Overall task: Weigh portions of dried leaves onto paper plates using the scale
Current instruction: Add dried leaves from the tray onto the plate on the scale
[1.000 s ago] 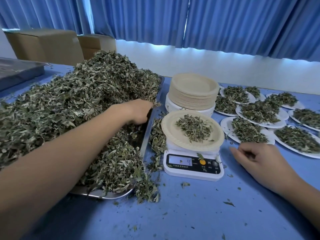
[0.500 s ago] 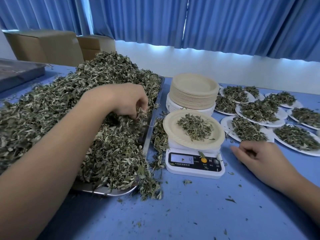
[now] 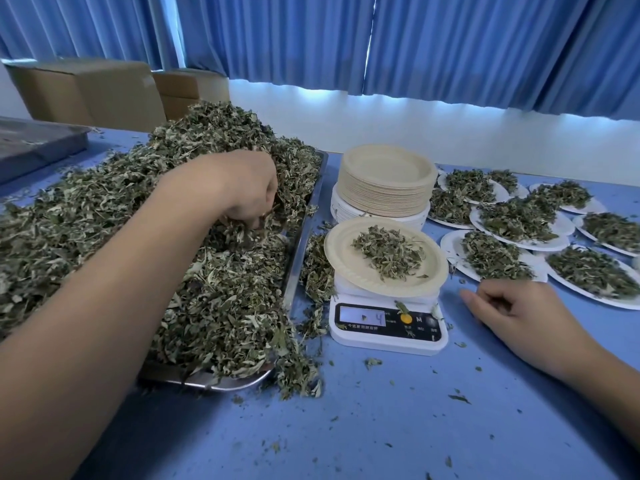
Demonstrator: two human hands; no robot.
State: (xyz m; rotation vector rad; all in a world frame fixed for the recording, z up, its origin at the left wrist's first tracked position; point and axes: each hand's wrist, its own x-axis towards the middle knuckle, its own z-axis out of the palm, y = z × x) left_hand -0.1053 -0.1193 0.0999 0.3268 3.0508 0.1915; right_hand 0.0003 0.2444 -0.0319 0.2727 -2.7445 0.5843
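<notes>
My left hand point(image 3: 242, 188) is knuckles-up in the heap of dried leaves point(image 3: 104, 220), fingers curled down around a clump, the tips buried so I cannot tell how much I have; the heap overflows the metal tray point(image 3: 302, 233), and the task's portion point(image 3: 389, 252) lies on the paper plate point(image 3: 346, 261) atop the scale point(image 3: 388, 336), just right of the tray.

Risks, as I judge them: a loose clump could shed on the way across, adding to the spilled leaves point(image 3: 317, 268) wedged between tray and scale; if those press on the plate's edge the reading would be off; the plate overhangs the scale and sits tilted towards me, so a heavy drop near its rim could tip it; too big a handful would overshoot and need picking back; scraps lie on the display, where I make out only a 4.

My right hand point(image 3: 519, 313) rests on the blue table point(image 3: 415, 410) beside the scale, fingers loosely bent, holding nothing; behind the scale is a stack of empty plates point(image 3: 384, 178), and filled plates point(image 3: 452, 245) crowd the right, overlapping, leaving little room for the next one; cardboard boxes point(image 3: 86, 91) sit far left.
</notes>
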